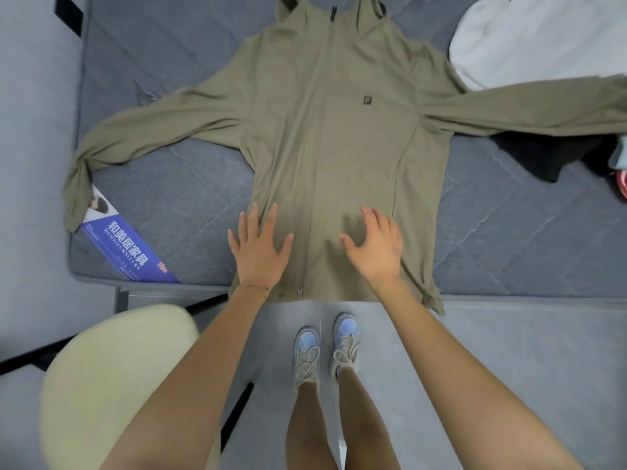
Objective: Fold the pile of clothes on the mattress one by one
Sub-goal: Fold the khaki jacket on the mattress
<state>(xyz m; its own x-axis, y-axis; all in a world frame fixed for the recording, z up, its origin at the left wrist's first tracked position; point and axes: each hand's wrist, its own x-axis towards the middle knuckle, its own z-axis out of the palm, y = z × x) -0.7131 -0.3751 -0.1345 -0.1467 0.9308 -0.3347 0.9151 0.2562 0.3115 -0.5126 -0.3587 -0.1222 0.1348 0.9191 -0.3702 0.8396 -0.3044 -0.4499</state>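
An olive green zip-up jacket [339, 130] lies spread flat, front up, on the grey mattress [176, 184], its sleeves stretched out to both sides and its hem hanging slightly over the near edge. My left hand [259, 249] presses flat on the lower left of the jacket with fingers spread. Right of the zipper, my right hand [375, 242] rests on the lower part with fingers slightly bent. The left sleeve's cuff drapes over the mattress's left edge.
A white garment [529, 39] lies at the back right, with dark clothing [549, 154] and a pink-and-teal item [621, 171] at the right edge. A blue label [129, 249] sits on the mattress's near left corner. A cream stool [112, 385] stands on the floor at lower left.
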